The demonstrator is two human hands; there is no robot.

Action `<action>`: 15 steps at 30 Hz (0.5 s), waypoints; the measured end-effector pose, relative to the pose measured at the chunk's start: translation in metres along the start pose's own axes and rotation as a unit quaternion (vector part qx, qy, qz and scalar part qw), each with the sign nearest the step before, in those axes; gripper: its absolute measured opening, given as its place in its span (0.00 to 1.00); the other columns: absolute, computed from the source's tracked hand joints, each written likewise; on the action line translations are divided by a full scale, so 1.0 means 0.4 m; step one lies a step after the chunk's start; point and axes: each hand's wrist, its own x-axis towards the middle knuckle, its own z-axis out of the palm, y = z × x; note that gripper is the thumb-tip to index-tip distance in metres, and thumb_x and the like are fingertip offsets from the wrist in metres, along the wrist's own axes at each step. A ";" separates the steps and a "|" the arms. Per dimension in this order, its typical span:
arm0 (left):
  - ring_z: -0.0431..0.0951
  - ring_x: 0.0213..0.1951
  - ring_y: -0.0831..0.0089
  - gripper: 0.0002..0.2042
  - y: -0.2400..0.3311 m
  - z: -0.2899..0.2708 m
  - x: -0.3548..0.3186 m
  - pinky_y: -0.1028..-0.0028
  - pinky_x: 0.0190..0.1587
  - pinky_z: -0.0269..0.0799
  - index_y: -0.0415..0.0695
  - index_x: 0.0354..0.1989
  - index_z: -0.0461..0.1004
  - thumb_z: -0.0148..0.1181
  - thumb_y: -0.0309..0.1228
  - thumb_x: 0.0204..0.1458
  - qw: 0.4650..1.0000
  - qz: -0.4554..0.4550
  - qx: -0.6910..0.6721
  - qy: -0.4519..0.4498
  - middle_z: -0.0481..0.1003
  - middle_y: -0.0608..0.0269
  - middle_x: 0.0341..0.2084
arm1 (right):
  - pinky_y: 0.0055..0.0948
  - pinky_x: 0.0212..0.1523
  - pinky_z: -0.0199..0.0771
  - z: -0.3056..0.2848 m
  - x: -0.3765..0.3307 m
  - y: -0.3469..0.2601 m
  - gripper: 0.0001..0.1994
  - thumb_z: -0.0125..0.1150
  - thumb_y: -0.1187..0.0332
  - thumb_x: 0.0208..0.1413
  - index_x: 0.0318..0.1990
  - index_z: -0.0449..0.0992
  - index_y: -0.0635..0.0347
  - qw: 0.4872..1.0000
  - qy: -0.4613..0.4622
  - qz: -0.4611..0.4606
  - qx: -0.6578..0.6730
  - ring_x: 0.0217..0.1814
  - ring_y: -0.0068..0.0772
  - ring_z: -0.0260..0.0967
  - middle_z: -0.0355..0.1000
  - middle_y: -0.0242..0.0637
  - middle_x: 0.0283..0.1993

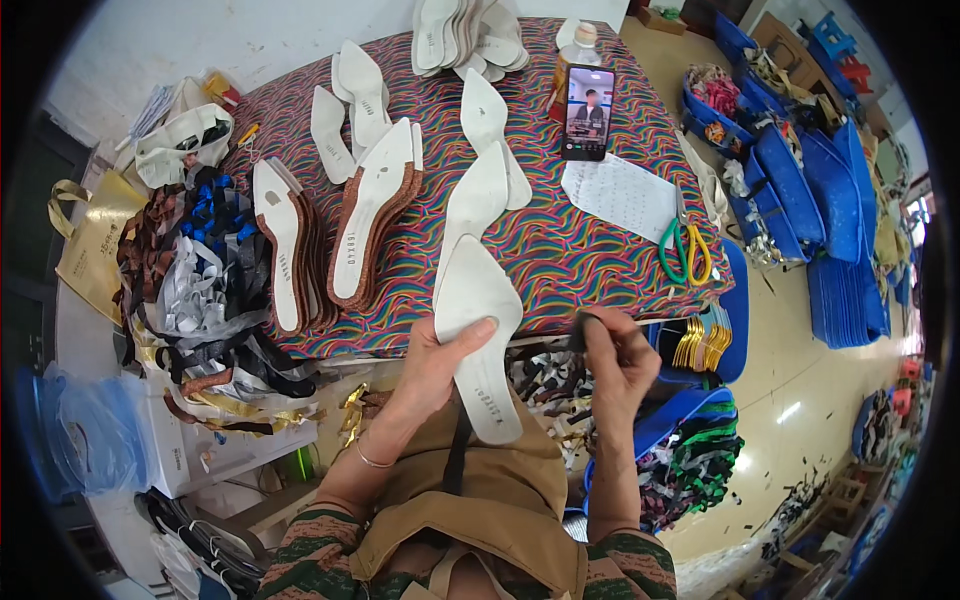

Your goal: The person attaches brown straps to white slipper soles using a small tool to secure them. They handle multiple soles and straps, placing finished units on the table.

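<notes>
My left hand (432, 368) grips a pale, pointed shoe insole (482, 290), thumb on top, its heel end toward my body. Between the fingers of my right hand (622, 355) is a small dark piece (579, 331), held to the right of the insole and apart from it; its kind is unclear. Just beyond the held insole, another white insole (474, 198) lies on the table, overlapping one farther back (487, 115). To the left stand two stacks of insoles with brown edges, one at the far left (283, 245) and one nearer the middle (372, 225).
The patterned tablecloth (540, 255) also bears a phone (588, 112), a bottle (580, 50), a paper sheet (620, 198), green-and-yellow scissors (685, 255) and more insoles (455, 35) at the back. Strip bundles (205, 270) hang at the left; blue bins (800, 190) stand right.
</notes>
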 end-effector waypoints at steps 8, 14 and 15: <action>0.76 0.30 0.84 0.10 0.010 0.012 -0.049 0.80 0.32 0.71 0.36 0.41 0.79 0.64 0.28 0.54 0.995 0.048 0.091 0.002 0.80 0.66 0.32 | 0.15 0.26 0.60 0.052 0.025 0.032 0.06 0.58 0.83 0.54 0.38 0.78 0.68 0.982 -0.061 -0.125 -0.129 0.27 0.13 0.62 0.71 0.30 0.33; 0.73 0.30 0.86 0.10 0.007 0.010 -0.048 0.83 0.32 0.69 0.36 0.42 0.79 0.64 0.28 0.54 0.990 0.050 0.130 -0.021 0.79 0.69 0.31 | 0.16 0.26 0.60 0.061 0.022 0.027 0.06 0.59 0.83 0.52 0.37 0.78 0.68 0.977 -0.056 -0.144 -0.148 0.27 0.14 0.62 0.71 0.32 0.33; 0.73 0.30 0.86 0.10 0.005 0.007 -0.048 0.83 0.32 0.69 0.36 0.42 0.79 0.64 0.28 0.54 0.990 0.047 0.133 -0.023 0.79 0.68 0.31 | 0.16 0.26 0.60 0.061 0.021 0.023 0.06 0.59 0.83 0.52 0.37 0.78 0.68 0.975 -0.059 -0.152 -0.154 0.27 0.15 0.62 0.71 0.32 0.34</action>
